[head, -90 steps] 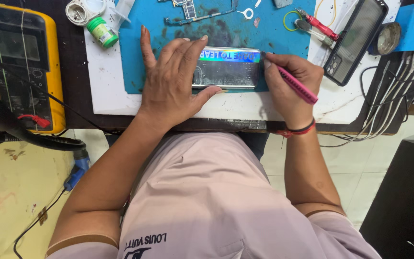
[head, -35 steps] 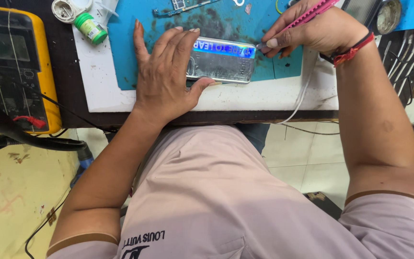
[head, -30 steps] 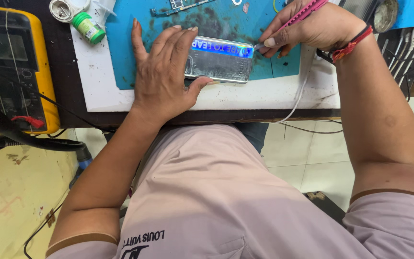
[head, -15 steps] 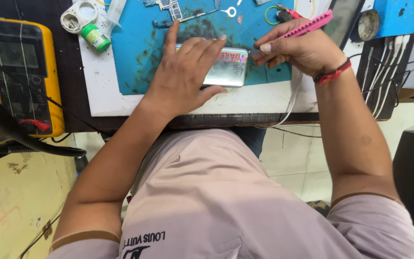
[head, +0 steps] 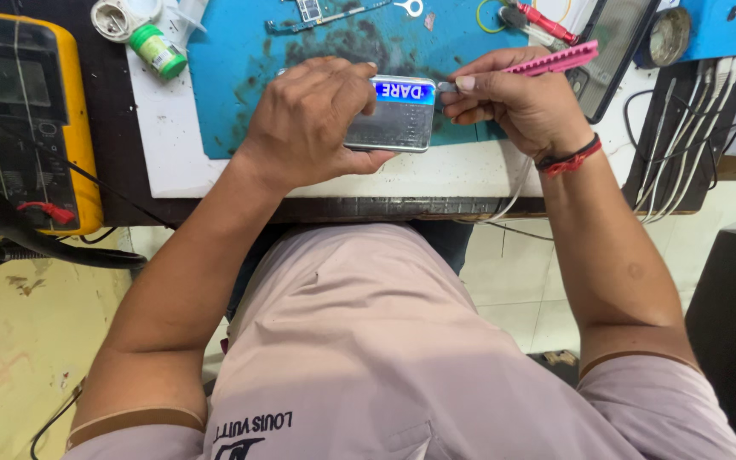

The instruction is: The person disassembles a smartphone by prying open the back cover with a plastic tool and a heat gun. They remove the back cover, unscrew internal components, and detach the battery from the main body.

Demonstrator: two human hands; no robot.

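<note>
Phone: we see the silver phone point(head: 389, 126) lying on the blue mat point(head: 240, 77) near the front edge of the white board point(head: 163, 162), its right end toward the tool.
Left hand: our left hand point(head: 313, 119) lies over the phone's left part, fingers curled and pressing on it, thumb at its near edge.
Right hand: our right hand point(head: 521, 106) has its fingers pinched together on the pink tool point(head: 555, 60), the metal tip touching the phone's right end.
Slip risk: we judge that the tip could skid off the edge and scratch the casing or jab the left fingers, if we push hard while the phone shifts.
Edge risk: the phone sits close to the board's front; a shove could slide it toward our lap.
Surroundings: green bottle point(head: 157, 51), yellow multimeter point(head: 23, 111) and cables point(head: 683, 128) lie well apart.
</note>
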